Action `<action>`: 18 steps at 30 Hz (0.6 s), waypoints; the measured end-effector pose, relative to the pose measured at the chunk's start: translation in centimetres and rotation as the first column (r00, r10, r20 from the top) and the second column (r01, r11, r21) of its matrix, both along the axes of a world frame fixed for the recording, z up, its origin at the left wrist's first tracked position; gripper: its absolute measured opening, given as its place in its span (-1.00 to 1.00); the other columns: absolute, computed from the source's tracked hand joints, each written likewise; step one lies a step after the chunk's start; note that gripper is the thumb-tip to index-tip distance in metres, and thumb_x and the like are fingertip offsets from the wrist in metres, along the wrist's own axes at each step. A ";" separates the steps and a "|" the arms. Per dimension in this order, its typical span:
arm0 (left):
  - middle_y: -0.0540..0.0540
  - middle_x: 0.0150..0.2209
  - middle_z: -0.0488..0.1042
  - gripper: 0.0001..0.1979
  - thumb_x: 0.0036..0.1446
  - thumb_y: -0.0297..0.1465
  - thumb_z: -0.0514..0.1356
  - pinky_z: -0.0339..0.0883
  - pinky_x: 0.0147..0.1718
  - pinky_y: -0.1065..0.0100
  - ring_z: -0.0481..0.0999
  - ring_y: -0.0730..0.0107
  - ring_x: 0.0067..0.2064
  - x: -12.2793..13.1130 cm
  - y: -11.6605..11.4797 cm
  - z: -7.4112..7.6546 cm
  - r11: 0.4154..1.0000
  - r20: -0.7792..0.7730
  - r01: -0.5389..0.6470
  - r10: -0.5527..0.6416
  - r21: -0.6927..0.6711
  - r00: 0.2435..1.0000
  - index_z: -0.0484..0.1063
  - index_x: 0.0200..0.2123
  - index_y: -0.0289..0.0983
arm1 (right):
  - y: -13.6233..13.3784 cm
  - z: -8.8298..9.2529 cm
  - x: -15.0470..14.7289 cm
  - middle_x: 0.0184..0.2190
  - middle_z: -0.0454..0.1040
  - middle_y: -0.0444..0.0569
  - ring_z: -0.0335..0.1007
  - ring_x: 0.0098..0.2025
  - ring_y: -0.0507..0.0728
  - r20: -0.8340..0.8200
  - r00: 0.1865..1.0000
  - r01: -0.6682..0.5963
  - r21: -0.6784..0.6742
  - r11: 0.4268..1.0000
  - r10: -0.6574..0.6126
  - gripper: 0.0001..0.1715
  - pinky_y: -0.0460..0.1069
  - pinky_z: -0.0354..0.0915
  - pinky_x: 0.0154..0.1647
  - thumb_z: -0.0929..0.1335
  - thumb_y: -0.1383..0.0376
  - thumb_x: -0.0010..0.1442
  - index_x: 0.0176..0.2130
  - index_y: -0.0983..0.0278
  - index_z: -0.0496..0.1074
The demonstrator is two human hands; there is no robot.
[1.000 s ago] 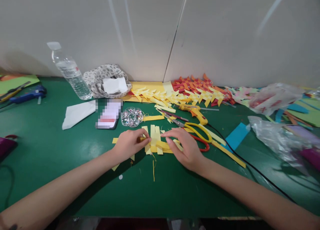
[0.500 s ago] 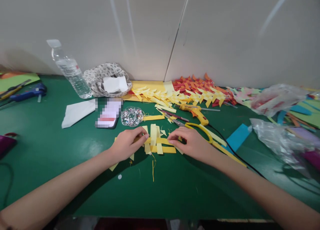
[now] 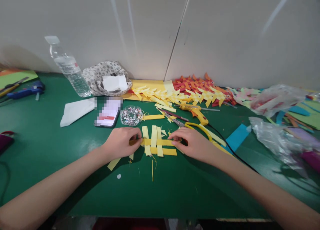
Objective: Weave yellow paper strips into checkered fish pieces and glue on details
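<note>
Head view: on the green desk (image 3: 155, 198), a yellow strip (image 3: 163, 142) lies sideways across three pale yellow strips (image 3: 154, 133), directly in front of the person and between the two hands. The left hand (image 3: 123, 141) has its grip closed, thumb and forefinger pinching the yellow strip near its left end. The right hand (image 3: 187, 141) has a narrow grip too, thumb and forefinger brought together on the strip's right part. A second yellow strip (image 3: 170, 152) crosses the pale ones nearer the person, touched by neither hand.

Just beyond the right hand are yellow-handled scissors (image 3: 195, 125), partly hidden by it, and a yellow glue gun (image 3: 202, 118) with a black cord. Beyond the left hand lie a clear flower-shaped case (image 3: 131, 116) and a phone (image 3: 107, 113). Yellow woven paper pieces (image 3: 200, 95) line the back near the wall, in front of red and orange ones (image 3: 192, 82). A tilted water bottle (image 3: 71, 69) stands at the back left.
</note>
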State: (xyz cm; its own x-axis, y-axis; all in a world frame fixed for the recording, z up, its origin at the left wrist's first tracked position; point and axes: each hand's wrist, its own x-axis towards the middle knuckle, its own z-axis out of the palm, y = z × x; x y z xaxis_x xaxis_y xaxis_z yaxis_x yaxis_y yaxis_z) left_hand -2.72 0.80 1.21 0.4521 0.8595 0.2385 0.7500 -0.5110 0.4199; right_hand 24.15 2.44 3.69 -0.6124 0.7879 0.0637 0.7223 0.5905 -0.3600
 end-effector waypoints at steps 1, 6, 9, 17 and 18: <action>0.06 -0.59 0.39 -0.89 0.04 -0.36 0.10 0.03 -0.63 0.46 0.33 0.52 -0.57 -0.1 0.0 0.0 1.000 -0.002 0.003 -0.003 0.004 1.000 0.39 -0.44 -0.23 | -0.1 0.0 -0.1 -0.44 0.49 -0.09 0.37 -0.30 0.10 0.004 1.000 0.000 -0.006 1.000 0.000 -0.86 0.02 0.27 -0.30 0.31 0.36 0.12 -0.29 0.22 0.46; 0.09 -0.64 0.35 -0.91 0.00 -0.38 0.10 0.04 -0.63 0.45 0.31 0.52 -0.60 -0.6 0.1 0.2 1.000 -0.017 -0.001 0.001 -0.031 1.000 0.40 -0.44 -0.22 | -0.3 -0.1 -0.4 -0.40 0.49 -0.08 0.36 -0.27 0.11 0.005 1.000 -0.015 -0.007 1.000 0.015 -0.84 0.04 0.28 -0.25 0.29 0.34 0.14 -0.30 0.23 0.47; 0.05 -0.58 0.40 -0.92 -0.02 -0.39 0.10 0.11 -0.59 0.42 0.36 0.46 -0.54 -0.8 0.2 0.6 0.999 -0.064 0.043 -0.043 0.001 0.997 0.39 -0.45 -0.23 | -0.4 0.0 -0.5 -0.34 0.49 -0.05 0.36 -0.23 0.12 0.008 1.000 -0.024 0.039 0.999 0.024 -0.83 0.06 0.29 -0.21 0.28 0.30 0.16 -0.30 0.23 0.48; -0.15 -0.20 0.51 -0.48 0.00 -0.01 0.13 0.28 -0.11 0.10 0.46 0.15 -0.12 -0.1 -0.3 0.9 0.971 -0.098 0.132 -0.114 0.200 0.989 0.35 -0.10 -0.27 | -1.1 0.1 -1.2 -0.08 0.47 0.02 0.35 -0.01 0.18 -0.042 0.995 -0.088 0.143 0.986 0.095 -0.57 0.12 0.27 0.00 0.34 0.06 0.12 -0.07 0.24 0.40; -0.15 -0.21 0.51 -0.44 -0.02 0.02 0.13 0.27 -0.08 0.08 0.46 0.14 -0.12 0.0 -0.4 0.8 0.969 -0.110 0.144 -0.124 0.200 0.986 0.34 -0.08 -0.27 | -1.2 -0.1 -1.3 -0.07 0.47 0.03 0.34 0.01 0.20 -0.034 0.995 -0.086 0.151 0.985 0.092 -0.52 0.14 0.27 0.01 0.34 0.04 0.11 -0.05 0.24 0.39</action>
State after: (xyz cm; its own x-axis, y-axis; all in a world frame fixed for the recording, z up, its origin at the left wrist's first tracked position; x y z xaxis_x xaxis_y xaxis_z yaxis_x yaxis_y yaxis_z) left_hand -2.71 0.42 2.05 0.5892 0.7264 0.3538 0.7006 -0.6774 0.2240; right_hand 22.81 1.27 3.61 -0.6740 0.7103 0.2033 0.6510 0.7010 -0.2910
